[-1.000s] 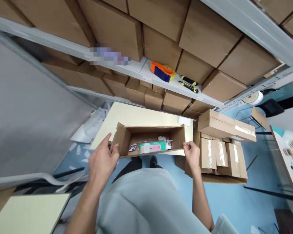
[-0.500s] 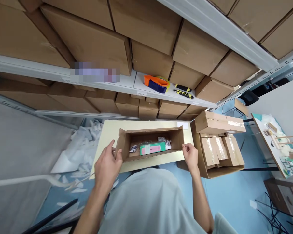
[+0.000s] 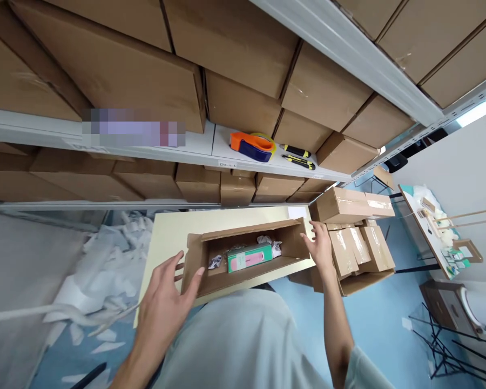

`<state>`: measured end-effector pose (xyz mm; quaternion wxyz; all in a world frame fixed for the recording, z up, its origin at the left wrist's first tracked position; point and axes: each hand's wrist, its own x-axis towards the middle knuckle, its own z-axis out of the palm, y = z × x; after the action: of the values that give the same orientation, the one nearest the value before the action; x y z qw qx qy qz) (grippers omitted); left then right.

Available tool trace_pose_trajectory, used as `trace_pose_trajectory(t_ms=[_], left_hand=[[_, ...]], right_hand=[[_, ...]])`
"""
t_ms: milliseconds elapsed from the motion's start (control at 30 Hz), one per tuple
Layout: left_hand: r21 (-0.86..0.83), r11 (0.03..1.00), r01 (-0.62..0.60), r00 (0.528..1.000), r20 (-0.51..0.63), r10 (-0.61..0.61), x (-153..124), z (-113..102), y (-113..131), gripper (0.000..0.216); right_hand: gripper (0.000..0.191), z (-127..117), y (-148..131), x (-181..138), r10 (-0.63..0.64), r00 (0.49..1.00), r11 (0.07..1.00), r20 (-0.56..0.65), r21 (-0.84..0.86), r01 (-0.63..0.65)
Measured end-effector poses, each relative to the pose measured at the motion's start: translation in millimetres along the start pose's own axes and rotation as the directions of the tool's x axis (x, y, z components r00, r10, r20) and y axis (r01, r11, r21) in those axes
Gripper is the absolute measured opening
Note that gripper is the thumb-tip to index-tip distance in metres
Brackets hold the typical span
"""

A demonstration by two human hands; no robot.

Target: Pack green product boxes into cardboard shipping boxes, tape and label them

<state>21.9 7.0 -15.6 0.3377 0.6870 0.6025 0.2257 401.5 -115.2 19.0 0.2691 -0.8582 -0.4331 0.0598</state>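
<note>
A long, open cardboard box (image 3: 235, 285) lies on the pale table (image 3: 162, 237) in front of me. Inside it are a green and pink product box (image 3: 250, 258) and crumpled paper (image 3: 276, 248) at its right end, with another crumpled piece (image 3: 215, 262) on the left. My left hand (image 3: 168, 289) is at the box's left end, thumb and fingers spread apart around the corner. At the right end is my right hand (image 3: 319, 246), its fingers apart and close to the wall; whether they touch it I cannot tell.
A shelf above the table holds cardboard boxes, an orange and blue tape dispenser (image 3: 252, 146) and yellow-black utility knives (image 3: 298, 161). On the right stands a large carton (image 3: 366, 282) packed with smaller taped boxes. Paper scraps (image 3: 101, 265) cover the floor at left.
Both hands have loosened from pinching the box's ends, and their fingers now spread. The view has shifted slightly, and the long box appears a little more tilted.
</note>
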Motion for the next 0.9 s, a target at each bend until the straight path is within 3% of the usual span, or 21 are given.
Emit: trace_pose_trajectory(t_ms=[100,233,400,567,733,900], left_hand=[[-0.002,0.999,0.038,0.999,-0.026,-0.038,-7,-2,7,0.072],[0.006,0.992,0.123,0.988,-0.091,-0.122,-25,8,14,0.066],[-0.055,0.980,0.193,0.957,-0.212,-0.200,-40,30,24,0.040],[-0.047,0.983,0.175,0.946,-0.270,-0.181,-41,38,36,0.041],[0.052,0.992,0.114,0.978,-0.185,-0.102,-32,28,39,0.048],[0.079,0.994,0.081,0.992,0.086,-0.088,-16,30,39,0.056]], right_hand=[[0.043,1,-3,40,-0.138,0.984,0.990,0.116,-0.022,0.141],[0.022,3,-2,74,-0.271,0.918,0.962,0.291,0.044,0.270],[0.027,10,4,97,-0.327,0.886,0.945,0.330,0.080,0.318],[0.026,25,5,126,-0.320,0.884,0.947,0.342,0.086,0.310],[0.025,41,-3,145,-0.285,0.896,0.958,0.340,0.129,0.256],[0.028,48,-4,140,-0.242,0.885,0.965,0.398,0.195,0.176]])
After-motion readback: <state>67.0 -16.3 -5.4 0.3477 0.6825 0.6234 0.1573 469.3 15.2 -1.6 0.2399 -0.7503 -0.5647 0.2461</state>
